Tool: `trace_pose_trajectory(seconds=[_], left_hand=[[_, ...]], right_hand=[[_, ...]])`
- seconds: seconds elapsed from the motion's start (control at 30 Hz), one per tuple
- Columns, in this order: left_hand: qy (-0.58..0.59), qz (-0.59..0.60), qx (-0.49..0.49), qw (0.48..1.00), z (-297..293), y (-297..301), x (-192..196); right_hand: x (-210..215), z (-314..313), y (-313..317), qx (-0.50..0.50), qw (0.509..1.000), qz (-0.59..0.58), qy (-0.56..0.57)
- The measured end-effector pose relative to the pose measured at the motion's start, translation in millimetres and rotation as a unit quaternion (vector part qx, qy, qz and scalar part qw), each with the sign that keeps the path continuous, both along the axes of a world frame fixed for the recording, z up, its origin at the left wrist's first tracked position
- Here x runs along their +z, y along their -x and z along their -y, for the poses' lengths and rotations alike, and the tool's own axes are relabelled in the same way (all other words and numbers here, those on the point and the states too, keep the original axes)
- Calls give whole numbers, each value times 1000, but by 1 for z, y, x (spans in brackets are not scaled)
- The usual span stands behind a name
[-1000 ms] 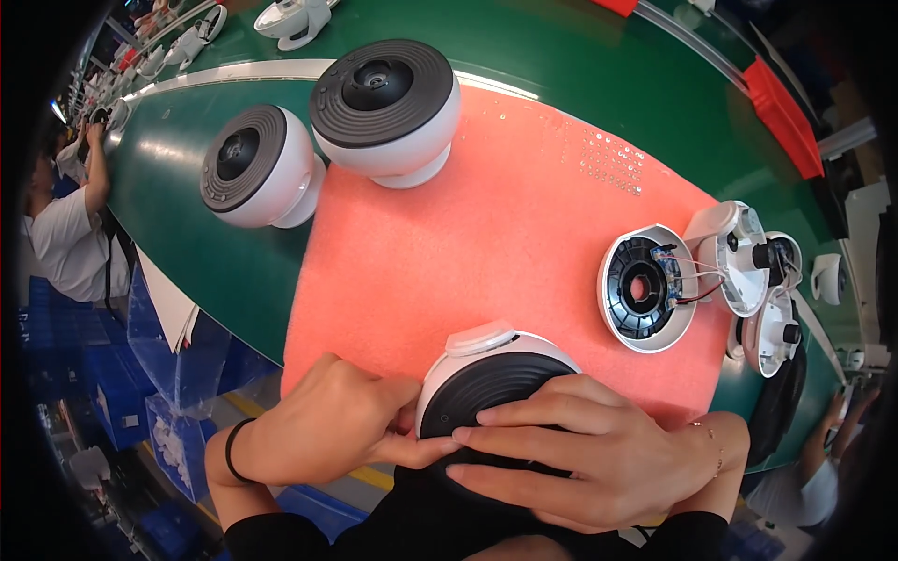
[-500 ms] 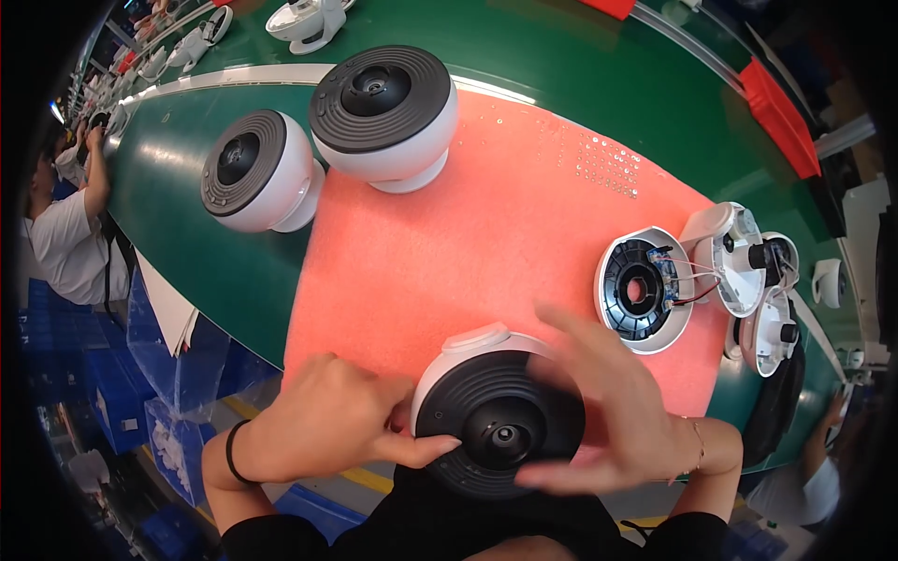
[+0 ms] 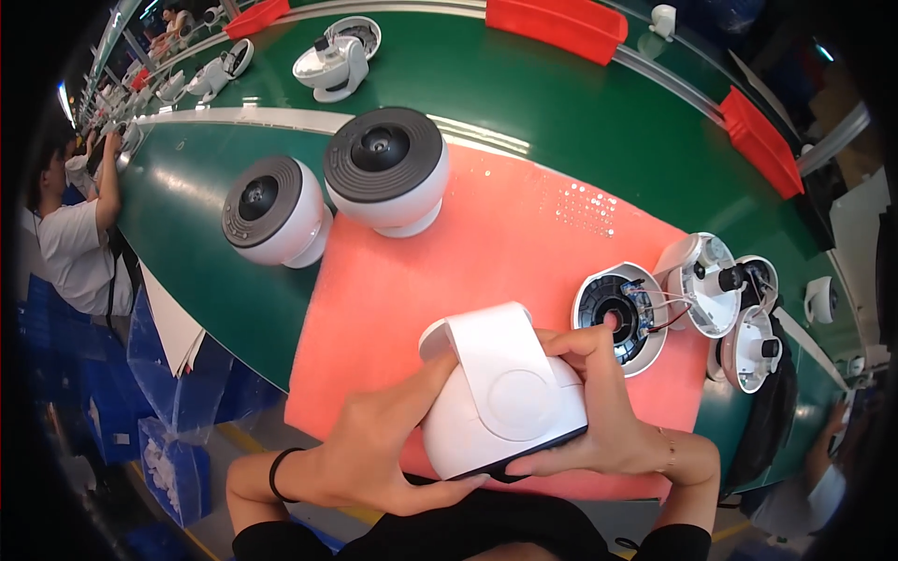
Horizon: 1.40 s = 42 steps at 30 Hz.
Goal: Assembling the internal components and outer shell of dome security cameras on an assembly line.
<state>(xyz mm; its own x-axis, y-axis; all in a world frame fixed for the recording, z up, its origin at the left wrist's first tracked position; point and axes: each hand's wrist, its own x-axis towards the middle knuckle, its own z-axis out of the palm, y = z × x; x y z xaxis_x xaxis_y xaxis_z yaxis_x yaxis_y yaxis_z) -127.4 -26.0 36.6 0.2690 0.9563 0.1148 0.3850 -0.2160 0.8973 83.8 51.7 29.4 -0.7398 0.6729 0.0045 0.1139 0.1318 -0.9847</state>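
A white dome camera unit (image 3: 500, 393) is held in both hands above the near edge of the red mat (image 3: 524, 234), turned so its white back and flat bracket face up and its dark front faces down. My left hand (image 3: 379, 449) cups its left and lower side, thumb up along the shell. My right hand (image 3: 608, 411) grips its right side, fingers over the top edge.
Two finished dome cameras (image 3: 385, 168) (image 3: 271, 210) with dark ribbed faces sit at the mat's far left. An opened camera with wires and white shell parts (image 3: 687, 304) lies right. The green conveyor (image 3: 561, 93) carries more units and red bins. A person (image 3: 75, 234) works at left.
The camera unit was lying with its dark ribbed face up under my hands. Both hands have lifted it and turned it over, so the white back now faces up.
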Motion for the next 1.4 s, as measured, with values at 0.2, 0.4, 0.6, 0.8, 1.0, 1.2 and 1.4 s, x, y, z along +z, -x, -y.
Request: trace_pose_trajectory(seconds=[0.2, 0.4, 0.6, 0.8, 1.0, 1.2, 1.4], left_hand=[[26, 11, 17, 999, -23, -11, 20], [53, 315, -23, 947, -60, -17, 36], [-11, 557, -32, 830, -105, -84, 22], [-49, 658, -3, 751, -144, -111, 15], [160, 446, 81, 877, -220, -136, 64], [194, 459, 97, 862, -255, -158, 66], [196, 437, 117, 870, -306, -155, 42]], right_hand=[[18, -25, -4, -73, 985, 24, -156], [72, -27, -36, -65, 991, -48, -103], [92, -26, -45, -209, 907, -55, -361], [90, -44, -52, -247, 885, -102, -380], [81, -133, -71, -350, 921, -171, -18], [78, -183, -89, -306, 875, -258, 272], [47, -160, -94, -329, 943, -39, -35]])
